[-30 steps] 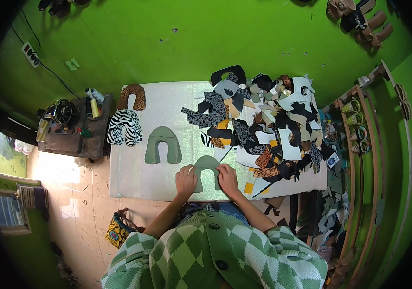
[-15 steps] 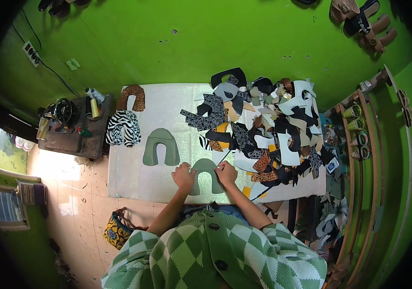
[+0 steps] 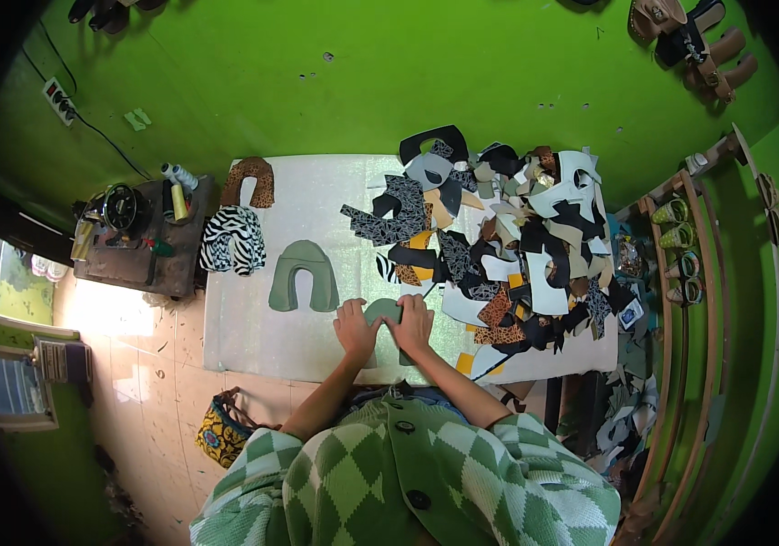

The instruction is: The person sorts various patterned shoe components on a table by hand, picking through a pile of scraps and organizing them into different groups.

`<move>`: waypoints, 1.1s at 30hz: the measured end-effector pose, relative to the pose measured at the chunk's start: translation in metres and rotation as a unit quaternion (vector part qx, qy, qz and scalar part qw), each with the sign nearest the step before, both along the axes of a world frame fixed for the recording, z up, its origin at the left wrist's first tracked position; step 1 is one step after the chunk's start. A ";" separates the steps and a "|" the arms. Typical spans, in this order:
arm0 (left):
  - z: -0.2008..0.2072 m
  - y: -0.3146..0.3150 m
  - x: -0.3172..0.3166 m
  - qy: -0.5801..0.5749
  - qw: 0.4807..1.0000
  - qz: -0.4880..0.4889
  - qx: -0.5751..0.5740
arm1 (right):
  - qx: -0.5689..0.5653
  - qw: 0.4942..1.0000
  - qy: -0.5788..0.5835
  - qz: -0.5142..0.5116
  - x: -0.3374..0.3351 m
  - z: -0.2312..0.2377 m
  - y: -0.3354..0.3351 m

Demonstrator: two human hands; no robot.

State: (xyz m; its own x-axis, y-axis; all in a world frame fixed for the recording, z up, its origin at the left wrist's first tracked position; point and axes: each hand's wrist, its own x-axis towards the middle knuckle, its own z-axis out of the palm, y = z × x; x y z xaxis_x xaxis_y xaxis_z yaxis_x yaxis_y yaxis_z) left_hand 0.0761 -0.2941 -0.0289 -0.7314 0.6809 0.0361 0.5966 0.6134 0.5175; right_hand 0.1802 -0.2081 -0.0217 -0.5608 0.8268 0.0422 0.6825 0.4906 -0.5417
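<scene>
A sage-green, U-shaped material piece (image 3: 384,310) lies near the table's front edge, its curved end pointing away from me. My left hand (image 3: 354,332) is closed on the left of its curve and my right hand (image 3: 412,326) on the right. Both thumbs come close together at the inner edge, and my hands cover much of the two legs. Just to the left rests a stack of matching green U-shaped pieces (image 3: 296,257). A thin dark stick-like thing (image 3: 429,291) shows beyond my right fingers.
Patterned and plain offcuts (image 3: 499,246) heap over the right of the white table (image 3: 317,182). Zebra-print pieces (image 3: 233,241) and leopard-print pieces (image 3: 251,182) lie at its left edge. A sewing machine (image 3: 121,214) stands farther left, and a shoe rack (image 3: 681,246) at right.
Both hands have moved inward and now cover more of the green piece's sides. My thumbs have come close together at the inner curve.
</scene>
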 end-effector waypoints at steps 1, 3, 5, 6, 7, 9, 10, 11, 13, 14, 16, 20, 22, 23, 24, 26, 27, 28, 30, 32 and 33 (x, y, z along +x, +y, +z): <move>0.000 0.001 -0.001 -0.003 1.000 -0.002 -0.004 | -0.004 1.000 -0.006 -0.008 -0.003 0.000 0.002; -0.001 0.001 -0.003 -0.006 1.000 -0.003 -0.013 | -0.016 0.999 -0.030 -0.022 -0.005 -0.003 0.007; -0.004 -0.001 -0.004 -0.008 1.000 0.000 -0.025 | -0.026 0.998 -0.052 -0.037 0.001 -0.005 0.013; -0.006 -0.004 -0.005 -0.016 0.999 0.008 -0.031 | -0.014 0.998 -0.053 -0.039 0.006 -0.004 0.015; -0.008 -0.007 -0.005 -0.024 0.999 0.016 -0.037 | -0.036 0.996 -0.056 -0.051 0.010 -0.005 0.017; -0.010 -0.008 -0.007 -0.041 0.998 0.029 -0.047 | -0.077 0.992 -0.066 -0.077 0.023 -0.014 0.022; -0.011 -0.010 -0.008 -0.049 0.997 0.035 -0.052 | -0.073 0.993 -0.022 -0.091 0.030 -0.020 0.024; -0.013 -0.013 -0.009 -0.058 0.996 0.042 -0.059 | -0.097 0.991 -0.024 -0.093 0.032 -0.021 0.024; -0.018 -0.017 -0.011 -0.056 0.995 0.050 -0.058 | -0.144 0.984 -0.029 -0.098 0.035 -0.021 0.026; -0.018 -0.017 -0.012 -0.053 0.996 0.053 -0.058 | -0.152 0.983 -0.030 -0.100 0.034 -0.019 0.026; -0.019 -0.015 -0.014 -0.089 0.992 0.060 -0.067 | -0.167 0.980 -0.032 -0.103 0.031 -0.016 0.026; -0.016 -0.010 -0.015 -0.179 0.979 0.085 -0.051 | -0.180 0.978 -0.022 -0.103 0.029 -0.023 0.024; -0.014 -0.010 -0.017 -0.193 0.977 0.076 -0.057 | -0.192 0.976 -0.027 -0.101 0.030 -0.030 0.023; -0.018 -0.011 -0.019 -0.201 0.975 0.075 -0.057 | -0.194 0.976 -0.026 -0.096 0.030 -0.032 0.023; -0.024 -0.013 -0.023 -0.214 0.974 0.060 -0.034 | -0.196 0.976 -0.025 -0.091 0.030 -0.033 0.023; -0.042 -0.020 -0.030 -0.238 0.971 0.032 0.011 | -0.200 0.978 -0.007 -0.055 0.031 -0.031 0.026; -0.047 -0.022 -0.032 -0.271 0.962 0.022 0.026 | -0.210 0.977 0.018 -0.043 0.034 -0.035 0.029; -0.052 -0.024 -0.035 -0.303 0.952 0.011 0.040 | -0.219 0.974 0.042 -0.031 0.038 -0.039 0.034; -0.049 -0.026 -0.051 -0.388 0.919 0.000 0.066 | -0.298 0.950 0.089 -0.018 0.036 -0.035 0.042; -0.037 -0.031 -0.066 -0.494 0.865 0.000 0.084 | -0.389 0.914 0.116 -0.024 0.029 -0.019 0.041; -0.026 -0.030 -0.080 -0.507 0.858 -0.014 0.076 | -0.429 0.893 0.130 -0.027 0.023 -0.008 0.042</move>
State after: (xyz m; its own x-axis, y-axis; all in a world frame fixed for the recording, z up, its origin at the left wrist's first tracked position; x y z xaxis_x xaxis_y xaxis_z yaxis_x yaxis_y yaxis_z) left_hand -0.0036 -0.3244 -0.0550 -0.4229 0.7424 -0.5196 -0.1955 0.4852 0.8523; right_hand 0.2029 -0.1661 -0.0297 -0.5826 0.6427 -0.4976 0.4890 -0.2119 -0.8461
